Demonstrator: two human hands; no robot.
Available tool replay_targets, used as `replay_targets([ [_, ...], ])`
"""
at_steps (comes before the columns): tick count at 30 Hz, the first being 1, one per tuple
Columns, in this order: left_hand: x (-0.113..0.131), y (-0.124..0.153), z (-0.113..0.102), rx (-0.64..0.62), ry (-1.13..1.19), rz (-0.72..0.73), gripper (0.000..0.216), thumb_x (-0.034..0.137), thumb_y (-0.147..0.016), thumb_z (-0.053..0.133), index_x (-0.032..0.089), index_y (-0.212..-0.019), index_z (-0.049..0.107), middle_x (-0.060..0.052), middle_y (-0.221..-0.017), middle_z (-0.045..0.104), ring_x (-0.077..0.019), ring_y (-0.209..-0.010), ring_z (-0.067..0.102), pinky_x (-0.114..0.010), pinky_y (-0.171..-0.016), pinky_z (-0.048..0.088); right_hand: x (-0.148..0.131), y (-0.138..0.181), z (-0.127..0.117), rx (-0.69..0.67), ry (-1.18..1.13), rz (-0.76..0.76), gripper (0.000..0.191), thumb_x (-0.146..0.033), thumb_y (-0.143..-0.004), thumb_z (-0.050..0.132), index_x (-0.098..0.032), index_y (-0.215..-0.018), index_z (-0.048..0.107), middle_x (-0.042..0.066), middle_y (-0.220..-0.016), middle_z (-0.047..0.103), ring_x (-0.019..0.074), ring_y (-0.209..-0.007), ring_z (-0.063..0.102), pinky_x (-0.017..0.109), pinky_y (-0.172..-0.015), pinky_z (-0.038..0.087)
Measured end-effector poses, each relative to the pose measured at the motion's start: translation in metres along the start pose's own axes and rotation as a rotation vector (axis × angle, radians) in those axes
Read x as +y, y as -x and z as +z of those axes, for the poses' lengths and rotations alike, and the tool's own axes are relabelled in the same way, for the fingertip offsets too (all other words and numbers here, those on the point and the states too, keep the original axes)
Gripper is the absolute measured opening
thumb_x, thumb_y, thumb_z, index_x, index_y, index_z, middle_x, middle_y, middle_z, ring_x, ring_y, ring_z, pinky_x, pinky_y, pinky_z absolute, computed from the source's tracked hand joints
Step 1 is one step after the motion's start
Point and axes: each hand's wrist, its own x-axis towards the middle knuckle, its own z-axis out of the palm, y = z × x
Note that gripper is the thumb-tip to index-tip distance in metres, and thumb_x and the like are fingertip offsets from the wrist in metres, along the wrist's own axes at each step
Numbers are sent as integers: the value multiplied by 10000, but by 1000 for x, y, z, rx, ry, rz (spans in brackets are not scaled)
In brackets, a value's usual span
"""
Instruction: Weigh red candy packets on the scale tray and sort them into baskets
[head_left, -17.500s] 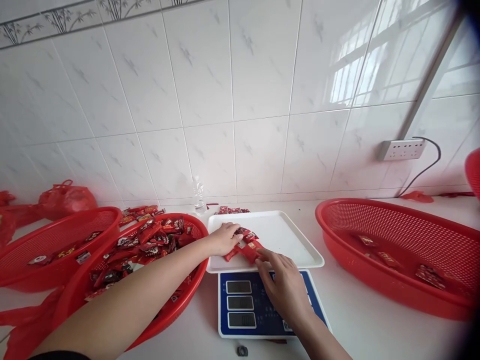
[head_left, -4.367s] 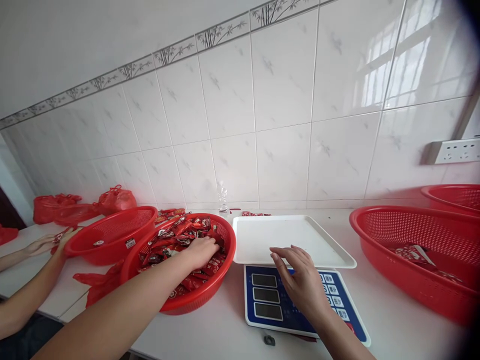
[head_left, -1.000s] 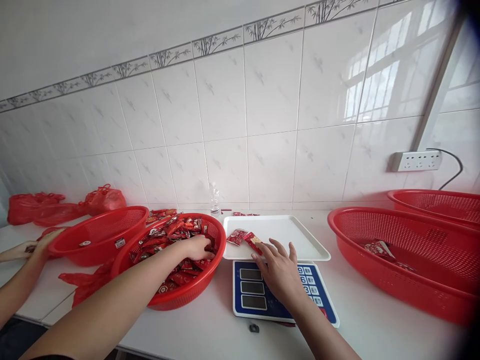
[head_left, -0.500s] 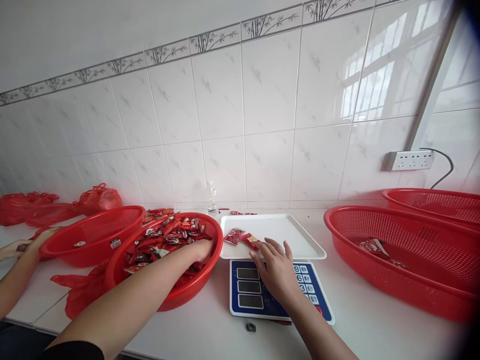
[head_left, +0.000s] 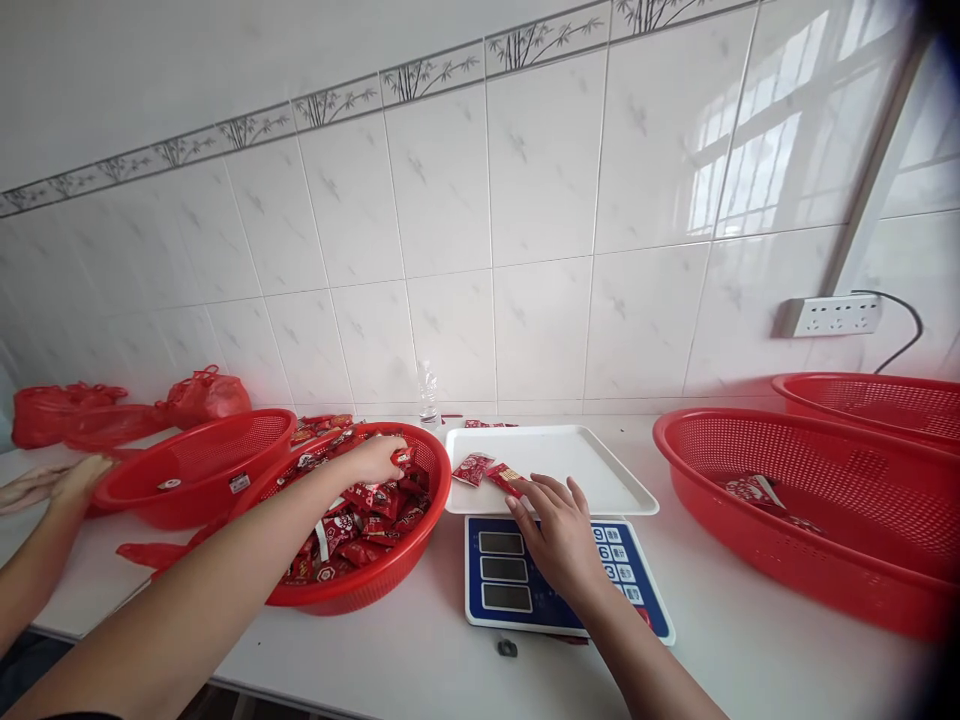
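Observation:
My left hand [head_left: 376, 461] is raised over the near red basket [head_left: 441, 490] heaped with small red packets [head_left: 375, 498]. Its fingers are closed on a small red packet [head_left: 403, 456]. Spread above the blue-and-white digital scale [head_left: 555, 618], my right hand [head_left: 561, 525] hides part of the keys and reaches over the near edge of the white tray [head_left: 577, 455]. A red-and-yellow packet [head_left: 504, 478] lies there at its fingertips; whether they touch it I cannot tell. Beside that packet rests a dark-red patterned packet [head_left: 473, 469].
Another person's hands [head_left: 56, 485] are at far left by a red basket [head_left: 274, 440]. Red plastic bags [head_left: 206, 398] and a clear bottle [head_left: 427, 395] stand along the wall. On the right are two red baskets [head_left: 675, 440]. A small dark object [head_left: 508, 648] lies before the scale.
My left hand has come up out of the packets, moving slightly left, with a red packet now in its fingers. My right hand keeps its place over the scale. The view has shifted slightly.

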Motion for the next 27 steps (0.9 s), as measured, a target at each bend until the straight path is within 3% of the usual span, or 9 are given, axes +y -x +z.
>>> replay_targets([
  [4, 7, 0, -12, 55, 76, 17, 253, 181, -671, 603, 184, -923, 593, -14, -908, 666, -189, -794, 616, -228, -650, 438, 1, 0, 1, 7, -14, -5, 333, -397, -937, 360, -241, -1081, 616, 64, -989, 701, 261, -1067, 568, 573, -984, 294],
  [9, 43, 1, -14, 96, 407, 96, 170, 222, -680, 599, 167, -841, 587, 23, -689, 626, -150, -608, 583, -225, -554, 421, 2, 0, 2, 16, -26, -5, 323, -398, -937, 364, -240, -1057, 619, 55, -986, 704, 261, -1051, 575, 563, -981, 294],
  [13, 76, -4, 0, 3, 541, 218, 250, 219, -686, 629, 158, -926, 599, -11, -846, 673, -166, -759, 622, -240, -664, 465, 4, 0, 3, 28, -10, -9, 321, -393, -938, 362, -236, -1042, 623, 55, -975, 707, 247, -1041, 583, 544, -979, 304],
  [16, 93, -11, 14, -72, 470, 244, 243, 205, -720, 613, 152, -957, 609, -32, -896, 683, -174, -805, 629, -243, -680, 475, 5, 0, 3, 22, -9, -7, 322, -389, -940, 359, -232, -1042, 622, 62, -977, 706, 244, -1034, 586, 539, -975, 307],
  [19, 101, -18, 25, -51, 276, 242, 190, 234, -776, 571, 153, -939, 628, -43, -906, 681, -180, -823, 623, -251, -699, 468, 4, -1, 2, 14, -18, -1, 318, -381, -943, 355, -229, -1041, 616, 63, -984, 704, 247, -1035, 583, 535, -977, 299],
  [24, 100, -23, 31, 4, 120, 228, 197, 218, -777, 569, 165, -955, 633, -61, -999, 663, -209, -915, 602, -281, -789, 447, 3, -1, 1, 6, -22, 5, 311, -378, -943, 351, -234, -1005, 619, 56, -972, 706, 256, -1034, 582, 538, -975, 294],
  [27, 97, -23, 33, -6, 91, 208, 331, 183, -708, 628, 173, -1038, 606, -59, -1054, 644, -222, -952, 595, -281, -802, 451, 3, -1, 1, 8, -13, 7, 308, -380, -941, 355, -235, -1008, 618, 58, -970, 705, 256, -1036, 583, 540, -971, 301],
])
